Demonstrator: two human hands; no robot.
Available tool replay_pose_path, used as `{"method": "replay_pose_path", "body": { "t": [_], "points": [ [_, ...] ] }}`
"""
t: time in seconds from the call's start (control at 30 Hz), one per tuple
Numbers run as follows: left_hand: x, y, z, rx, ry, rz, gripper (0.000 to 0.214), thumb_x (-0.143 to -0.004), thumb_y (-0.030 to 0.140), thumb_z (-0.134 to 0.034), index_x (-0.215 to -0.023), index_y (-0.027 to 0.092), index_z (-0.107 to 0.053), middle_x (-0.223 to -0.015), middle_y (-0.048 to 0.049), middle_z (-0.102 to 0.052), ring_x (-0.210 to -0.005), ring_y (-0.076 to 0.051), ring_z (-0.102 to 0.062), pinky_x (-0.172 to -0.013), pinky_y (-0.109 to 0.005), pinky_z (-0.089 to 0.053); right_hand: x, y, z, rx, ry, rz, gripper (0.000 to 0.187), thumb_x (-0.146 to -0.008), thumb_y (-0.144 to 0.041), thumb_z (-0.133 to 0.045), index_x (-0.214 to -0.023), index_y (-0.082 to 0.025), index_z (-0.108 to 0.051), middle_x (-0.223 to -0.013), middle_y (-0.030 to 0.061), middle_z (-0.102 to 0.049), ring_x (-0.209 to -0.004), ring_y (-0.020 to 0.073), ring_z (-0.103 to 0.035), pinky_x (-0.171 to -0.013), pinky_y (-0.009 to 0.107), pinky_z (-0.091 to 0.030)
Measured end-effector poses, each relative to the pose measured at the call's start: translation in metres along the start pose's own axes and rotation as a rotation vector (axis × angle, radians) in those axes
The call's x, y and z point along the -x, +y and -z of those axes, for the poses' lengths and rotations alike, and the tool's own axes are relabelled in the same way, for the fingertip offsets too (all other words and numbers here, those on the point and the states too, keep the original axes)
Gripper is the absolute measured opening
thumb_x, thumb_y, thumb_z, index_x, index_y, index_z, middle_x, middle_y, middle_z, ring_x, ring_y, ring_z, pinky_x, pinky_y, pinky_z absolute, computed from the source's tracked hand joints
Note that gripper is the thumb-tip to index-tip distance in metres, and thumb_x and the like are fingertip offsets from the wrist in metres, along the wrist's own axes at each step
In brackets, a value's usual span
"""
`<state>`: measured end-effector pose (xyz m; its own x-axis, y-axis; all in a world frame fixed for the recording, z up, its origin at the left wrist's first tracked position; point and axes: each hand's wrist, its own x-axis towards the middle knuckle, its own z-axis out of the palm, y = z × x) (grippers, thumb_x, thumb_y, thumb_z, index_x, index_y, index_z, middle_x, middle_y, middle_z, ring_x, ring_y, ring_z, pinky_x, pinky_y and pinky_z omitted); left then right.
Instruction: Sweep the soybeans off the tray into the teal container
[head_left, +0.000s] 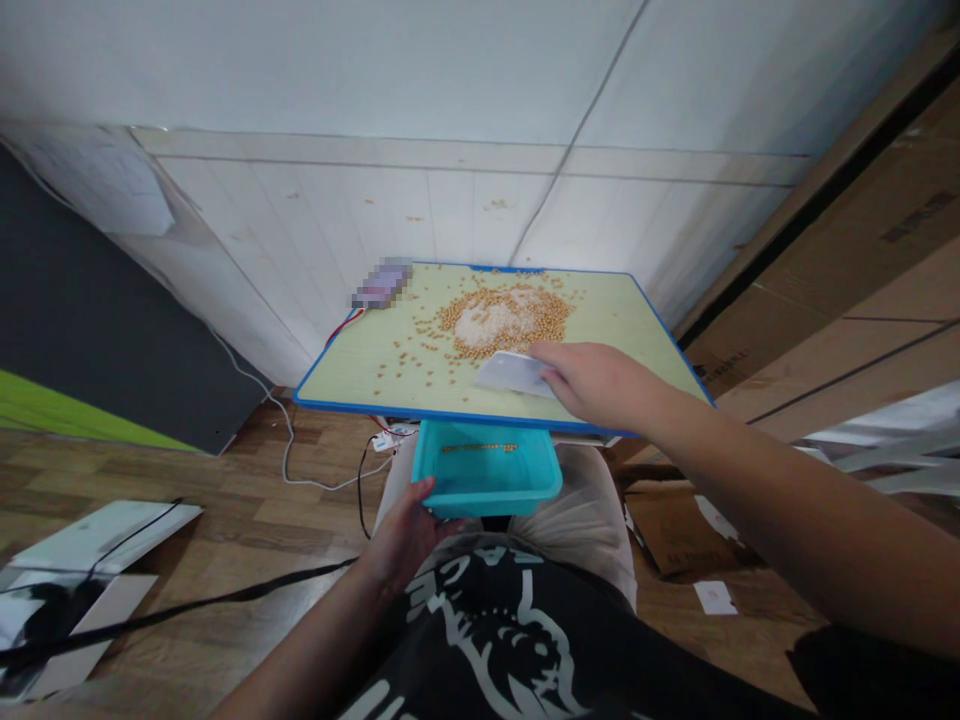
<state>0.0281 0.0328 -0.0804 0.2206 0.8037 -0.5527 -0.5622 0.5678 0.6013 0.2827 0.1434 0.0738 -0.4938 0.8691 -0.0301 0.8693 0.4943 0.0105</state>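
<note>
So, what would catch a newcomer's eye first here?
Probably the heap of tan beans and white grains near the middle of the blue-edged tabletop. Just in front, the right hand holds a whitish scraper. Below the tabletop's near edge, the left hand grips a turquoise tub.

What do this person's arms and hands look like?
The left hand and the right hand are ungloved, and both forearms are bare. What looks like a loose black cloth sleeve shows at lower right, and the black cloth T-shirt has white printed shapes and letters.
</note>
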Motion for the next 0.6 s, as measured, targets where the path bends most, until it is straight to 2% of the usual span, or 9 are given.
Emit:
{"method": "replay_pose_path", "body": {
  "t": [0.1,0.23,0.37,0.5,0.6],
  "points": [
    [0.002,0.005,0.006,-0.009,0.01,-0.031,0.076,-0.089,0.039,-0.072,-0.158,0.022,-0.045,-0.147,-0.0142,-0.066,-0.12,-0.03,-0.07,-0.093,-0.04,-0.059,-0.017,-0.006,0.005,-0.016,0.023,0.072,0.027,-0.102,-0.022,-0.044,-0.121,-0.019,-0.063,-0.104,0.013,-0.076,-0.087,0.0242,-0.066,-0.068,0.031,-0.035],
    [0.003,0.008,0.014,-0.006,0.013,-0.055,0.076,-0.087,0.042,-0.074,-0.156,0.024,-0.048,-0.146,-0.0126,-0.068,-0.126,-0.032,-0.067,-0.099,-0.042,-0.057,-0.051,-0.019,0.017,-0.046,0.079,0.246,0.024,-0.101,-0.02,-0.045,-0.111,-0.019,-0.066,-0.1,0.0108,-0.074,-0.089,0.0232,-0.064,-0.072,0.031,-0.035],
    [0.003,0.009,0.02,0.024,0.017,-0.066,0.08,-0.086,0.042,-0.075,-0.159,0.027,-0.043,-0.149,-0.0124,-0.065,-0.126,-0.031,-0.067,-0.097,-0.042,-0.056,-0.1,-0.039,0.029,-0.083,0.153,0.412,0.021,-0.098,-0.016,-0.049,-0.104,-0.019,-0.068,-0.1,0.0106,-0.072,-0.093,0.0229,-0.061,-0.078,0.033,-0.035],
    [0.004,0.007,0.025,0.016,0.017,-0.055,0.082,-0.086,0.046,-0.076,-0.158,0.028,-0.042,-0.152,-0.0132,-0.062,-0.124,-0.031,-0.067,-0.096,-0.042,-0.055,-0.158,-0.069,0.03,-0.117,0.228,0.636,0.021,-0.093,-0.007,-0.05,-0.097,-0.017,-0.068,-0.097,0.0089,-0.071,-0.097,0.0221,-0.057,-0.085,0.033,-0.035],
    [0.004,0.006,0.027,0.011,0.013,-0.045,0.082,-0.082,0.049,-0.078,-0.154,0.027,-0.046,-0.153,-0.0129,-0.062,-0.127,-0.032,-0.065,-0.099,-0.043,-0.052,-0.191,-0.093,0.024,-0.152,0.192,0.72,0.023,-0.09,-0.002,-0.051,-0.096,-0.016,-0.068,-0.1,0.009,-0.071,-0.097,0.0205,-0.057,-0.084,0.032,-0.036]
  ]
}}
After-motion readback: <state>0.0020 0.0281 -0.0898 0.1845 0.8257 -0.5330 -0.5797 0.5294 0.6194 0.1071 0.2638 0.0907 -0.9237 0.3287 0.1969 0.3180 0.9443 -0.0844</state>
